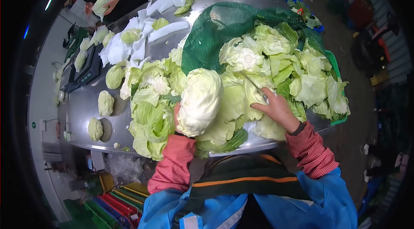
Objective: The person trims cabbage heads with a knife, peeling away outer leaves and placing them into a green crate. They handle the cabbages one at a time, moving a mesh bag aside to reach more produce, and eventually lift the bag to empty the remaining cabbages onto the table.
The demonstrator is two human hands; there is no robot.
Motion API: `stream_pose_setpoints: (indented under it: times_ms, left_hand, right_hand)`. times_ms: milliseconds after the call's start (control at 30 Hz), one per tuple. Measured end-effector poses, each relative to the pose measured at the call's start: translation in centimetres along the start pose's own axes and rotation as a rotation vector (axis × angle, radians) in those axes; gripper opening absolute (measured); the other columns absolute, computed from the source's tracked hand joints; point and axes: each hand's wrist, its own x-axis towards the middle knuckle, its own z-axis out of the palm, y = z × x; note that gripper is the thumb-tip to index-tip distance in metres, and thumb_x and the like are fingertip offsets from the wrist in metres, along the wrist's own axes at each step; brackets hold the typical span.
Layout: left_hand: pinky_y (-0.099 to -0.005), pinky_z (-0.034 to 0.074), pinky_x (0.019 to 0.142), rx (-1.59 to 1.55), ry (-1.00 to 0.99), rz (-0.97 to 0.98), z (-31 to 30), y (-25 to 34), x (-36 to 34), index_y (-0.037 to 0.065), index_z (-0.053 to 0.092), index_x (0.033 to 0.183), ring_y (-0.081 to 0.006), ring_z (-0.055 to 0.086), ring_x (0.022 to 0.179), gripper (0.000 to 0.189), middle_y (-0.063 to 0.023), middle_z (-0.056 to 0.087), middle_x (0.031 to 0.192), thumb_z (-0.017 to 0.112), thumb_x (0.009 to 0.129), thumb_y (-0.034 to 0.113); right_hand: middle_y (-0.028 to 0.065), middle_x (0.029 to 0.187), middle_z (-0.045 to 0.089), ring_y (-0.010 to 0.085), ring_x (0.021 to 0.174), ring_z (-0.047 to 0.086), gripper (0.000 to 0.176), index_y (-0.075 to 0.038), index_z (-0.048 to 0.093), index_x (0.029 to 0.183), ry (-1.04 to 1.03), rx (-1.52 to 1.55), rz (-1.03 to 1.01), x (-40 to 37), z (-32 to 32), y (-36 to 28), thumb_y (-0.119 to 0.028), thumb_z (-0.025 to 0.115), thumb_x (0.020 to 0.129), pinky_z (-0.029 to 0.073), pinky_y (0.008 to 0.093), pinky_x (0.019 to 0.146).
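A pale, trimmed cabbage is held up by my left hand, which is mostly hidden behind it. My right hand grips a knife whose thin blade points up and left over the leaves. Loose outer cabbage leaves lie in a heap below and between my hands. Another pile of leaves spreads to the left of the held cabbage. Beyond my right hand, a cabbage with its cut stem showing rests among more leaves by a green mesh sack.
Several small cabbages stand along the metal table's left side near a dark scale. White foam netting lies farther back. Across the table, another person's hand holds a netted cabbage. A green crate edges the right side.
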Motion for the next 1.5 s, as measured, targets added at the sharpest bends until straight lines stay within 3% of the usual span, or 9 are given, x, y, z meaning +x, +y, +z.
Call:
stream_pose_setpoints:
  times_ms: [100,167,300,433,633,767,867,1267,1500]
  left_hand:
    - [-0.0434,0.042,0.107,0.927,0.200,-0.051,4.0,2.6,0.8,0.001,0.046,0.138,-0.0282,0.051,0.127,0.057,-0.0177,0.049,0.141,0.044,0.099,0.042]
    - [-0.0425,0.044,0.106,0.746,0.190,-0.258,5.9,3.6,1.9,0.001,0.045,0.138,-0.0264,0.052,0.127,0.060,-0.0181,0.049,0.141,0.045,0.099,0.047]
    - [-0.0460,0.044,0.105,0.563,0.160,-0.049,9.0,1.4,3.0,0.004,0.021,0.151,-0.0321,0.049,0.129,0.080,-0.0181,0.043,0.145,0.035,0.098,0.062]
    - [-0.0537,0.043,0.104,0.371,0.168,0.100,7.0,-5.8,-1.7,0.008,0.021,0.151,-0.0354,0.048,0.129,0.073,-0.0203,0.042,0.145,0.041,0.098,0.055]
    - [-0.0422,0.059,0.082,0.520,0.410,-0.006,1.3,-4.9,-1.8,0.007,0.025,0.147,-0.0288,0.061,0.114,0.072,-0.0154,0.052,0.134,0.066,0.089,0.020]
    - [-0.0396,0.055,0.087,0.799,0.550,0.010,3.9,-3.2,-0.1,0.003,0.012,0.151,-0.0303,0.057,0.116,0.092,-0.0233,0.044,0.137,0.073,0.085,0.023]
    - [-0.0380,0.047,0.098,1.339,0.658,0.332,3.3,-5.5,0.9,0.000,0.007,0.151,-0.0305,0.049,0.124,0.103,-0.0253,0.038,0.141,0.078,0.081,0.023]
    - [-0.0368,0.044,0.099,1.235,0.673,0.340,3.9,-6.9,1.8,-0.004,0.015,0.145,-0.0279,0.050,0.119,0.096,-0.0228,0.044,0.133,0.080,0.077,0.014]
    - [-0.0367,0.043,0.100,1.169,0.669,0.284,5.2,-6.5,1.9,-0.003,0.014,0.146,-0.0281,0.050,0.120,0.097,-0.0230,0.043,0.134,0.080,0.076,0.012]
  right_hand:
    - [0.0087,0.099,0.068,0.0227,0.072,0.066,0.059,-0.009,0.051,0.132,-0.029,0.445,-0.141,2.0,-1.9,-2.1,-0.049,0.061,0.091,0.052,0.0381,0.064]
    - [0.0111,0.108,0.065,0.0218,0.087,0.065,0.058,-0.010,0.043,0.140,-0.220,0.895,-0.103,3.4,-2.9,-3.2,-0.045,0.055,0.096,0.052,0.0367,0.075]
    - [0.0133,0.138,0.048,0.0205,0.121,0.053,0.060,-0.007,0.029,0.148,-0.278,1.553,-0.081,4.4,0.3,-2.1,-0.033,0.052,0.099,0.045,0.0342,0.103]
    - [0.0123,0.124,0.058,0.0219,0.107,0.060,0.060,-0.008,0.029,0.145,0.121,1.411,-0.018,1.2,4.8,-1.5,-0.028,0.058,0.095,0.050,0.0348,0.092]
    - [0.0097,0.074,0.064,0.0217,0.061,0.060,0.039,-0.006,0.051,0.127,-0.173,0.793,0.168,-1.4,7.0,0.8,-0.030,0.056,0.097,0.048,0.0359,0.059]
    - [0.0241,0.074,0.060,0.0396,0.060,0.059,0.029,-0.008,0.056,0.115,-0.046,0.492,-0.157,0.6,2.7,0.4,-0.030,0.046,0.099,0.045,0.0453,0.055]
    - [0.0226,0.071,0.061,0.0411,0.063,0.061,0.025,-0.008,0.054,0.111,-0.186,0.135,-0.155,2.1,3.7,0.4,-0.028,0.048,0.098,0.045,0.0488,0.056]
    - [0.0166,0.061,0.059,0.0372,0.056,0.061,0.013,-0.004,0.050,0.090,-0.074,-0.170,-0.491,3.0,1.6,-1.0,-0.017,0.054,0.091,0.047,0.0479,0.050]
    - [0.0178,0.062,0.059,0.0381,0.060,0.062,0.019,-0.003,0.052,0.093,-0.060,-0.076,-0.274,1.9,2.9,1.5,-0.022,0.050,0.095,0.048,0.0471,0.053]
